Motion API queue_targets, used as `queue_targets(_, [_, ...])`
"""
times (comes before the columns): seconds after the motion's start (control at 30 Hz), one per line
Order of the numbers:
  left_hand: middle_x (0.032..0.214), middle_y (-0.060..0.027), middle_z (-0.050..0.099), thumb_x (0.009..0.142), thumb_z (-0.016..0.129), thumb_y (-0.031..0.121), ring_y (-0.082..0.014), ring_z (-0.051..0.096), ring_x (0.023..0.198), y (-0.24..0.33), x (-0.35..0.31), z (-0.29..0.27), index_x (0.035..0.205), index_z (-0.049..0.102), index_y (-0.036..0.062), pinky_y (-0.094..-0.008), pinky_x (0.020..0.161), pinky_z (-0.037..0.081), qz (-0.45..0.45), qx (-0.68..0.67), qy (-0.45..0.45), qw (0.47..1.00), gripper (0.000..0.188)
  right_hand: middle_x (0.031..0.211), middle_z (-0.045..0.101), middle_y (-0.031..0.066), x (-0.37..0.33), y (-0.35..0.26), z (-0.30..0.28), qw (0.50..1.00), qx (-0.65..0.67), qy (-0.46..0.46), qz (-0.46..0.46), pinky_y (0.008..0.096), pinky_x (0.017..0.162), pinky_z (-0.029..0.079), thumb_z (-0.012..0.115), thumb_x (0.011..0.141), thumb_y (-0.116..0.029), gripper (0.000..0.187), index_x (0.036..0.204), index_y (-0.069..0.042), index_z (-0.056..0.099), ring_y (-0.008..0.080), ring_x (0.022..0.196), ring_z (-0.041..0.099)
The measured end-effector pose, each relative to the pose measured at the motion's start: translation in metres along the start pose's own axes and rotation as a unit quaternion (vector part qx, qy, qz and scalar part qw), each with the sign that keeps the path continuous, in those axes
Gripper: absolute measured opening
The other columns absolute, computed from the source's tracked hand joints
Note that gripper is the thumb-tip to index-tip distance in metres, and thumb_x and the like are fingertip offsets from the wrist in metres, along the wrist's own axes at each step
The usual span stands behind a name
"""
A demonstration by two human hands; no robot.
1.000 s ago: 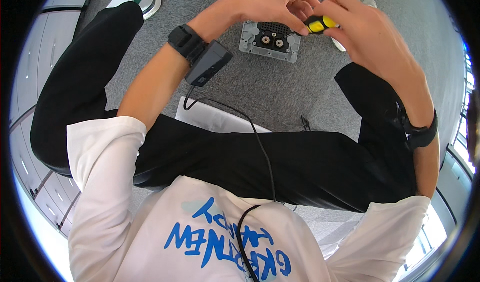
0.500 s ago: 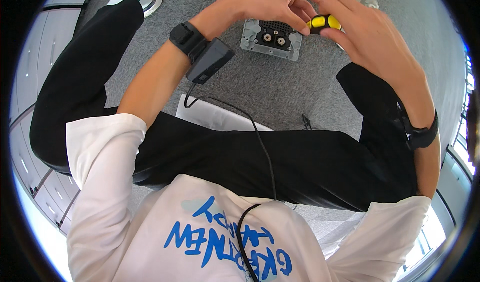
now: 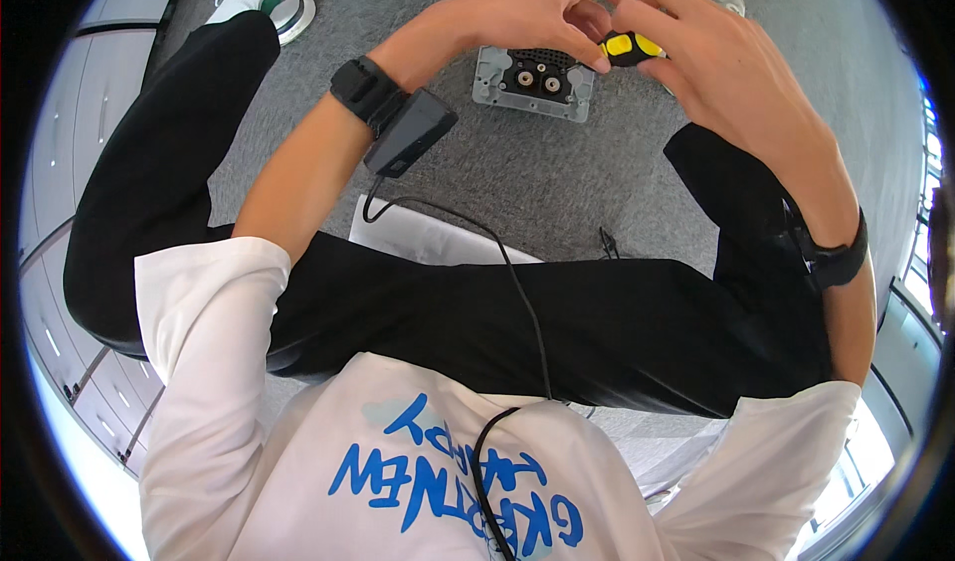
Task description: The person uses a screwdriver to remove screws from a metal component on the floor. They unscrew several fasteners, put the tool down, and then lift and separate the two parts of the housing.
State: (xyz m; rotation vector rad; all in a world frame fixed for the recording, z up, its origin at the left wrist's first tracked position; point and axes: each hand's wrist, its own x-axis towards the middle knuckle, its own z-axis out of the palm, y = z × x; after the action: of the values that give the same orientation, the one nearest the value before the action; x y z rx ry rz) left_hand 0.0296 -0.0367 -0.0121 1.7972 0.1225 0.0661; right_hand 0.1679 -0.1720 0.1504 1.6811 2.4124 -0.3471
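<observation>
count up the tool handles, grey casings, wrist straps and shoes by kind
yellow-and-black rounded tool handle: 1
grey rectangular casing: 1
black wrist straps: 2
pale shoes, partly visible: 2
total: 6

**Fit check: white tee [image 3: 288, 481], blk pants [image 3: 448, 322], wrist gear**

Tee's got loose, elbow-ish sleeves [image 3: 214, 302] + big blue lettering [image 3: 383, 481] across the front, upside down from this angle. L wrist: blk strap [image 3: 366, 93] w/ a dk grey boxy module [image 3: 410, 135], thin blk cable [image 3: 519, 287] running toward the waist. R wrist: blk band [image 3: 841, 263]. Thicker blk cord [image 3: 477, 462] down the shirt. L foot: white sock [image 3: 237, 4], grey/white sneaker [image 3: 290, 14] w/ a green bit. R shoe [image 3: 724, 0] is pale, mostly hidden tbh.
</observation>
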Motion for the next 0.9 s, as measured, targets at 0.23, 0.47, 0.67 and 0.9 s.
queue_targets(0.23, [0.123,-0.0100,0.067,0.083,0.084,0.025,-0.0238,0.066,0.114,-0.004,0.005,0.002,0.142,0.053,0.0131,-0.0417,0.104,0.051,0.053,0.053,0.001,0.997,0.068,0.089,0.065,0.0107,0.008,0.021,0.040,0.992,-0.080,0.054,0.083,0.0374,0.068,0.053,0.076,0.089,-0.031,0.042,0.119,-0.006,0.063,0.0280,0.078,0.066])
queue_targets(0.47, [0.112,-0.0057,0.065,0.087,0.076,0.002,-0.0130,0.062,0.102,0.005,0.008,-0.006,0.131,0.053,0.0029,-0.0309,0.092,0.052,0.029,-0.171,-0.062,0.983,0.050,0.096,0.060,0.0151,-0.002,0.007,0.006,0.995,0.078,0.061,0.009,0.0459,0.072,0.052,0.068,0.092,-0.021,0.029,0.114,-0.008,0.055,0.0376,0.089,0.065])
queue_targets(0.67, [0.112,-0.0066,0.066,0.087,0.079,0.008,-0.0138,0.062,0.100,0.012,0.008,0.002,0.128,0.055,0.0031,-0.0312,0.090,0.053,0.029,-0.107,-0.046,0.993,0.048,0.085,0.062,0.0147,0.020,0.002,0.008,0.994,-0.014,-0.014,0.107,0.0458,0.070,0.053,0.067,0.094,-0.023,0.025,0.110,-0.007,0.056,0.0380,0.082,0.066])
queue_targets(0.9, [0.101,-0.0036,0.065,0.087,0.079,0.009,-0.0116,0.061,0.097,0.004,0.006,-0.003,0.125,0.058,0.0038,-0.0299,0.085,0.053,0.048,-0.123,-0.004,0.991,0.043,0.097,0.060,0.0138,0.004,0.008,0.011,0.996,0.023,0.082,0.024,0.0433,0.074,0.053,0.068,0.093,-0.022,0.027,0.111,-0.005,0.056,0.0339,0.093,0.064])
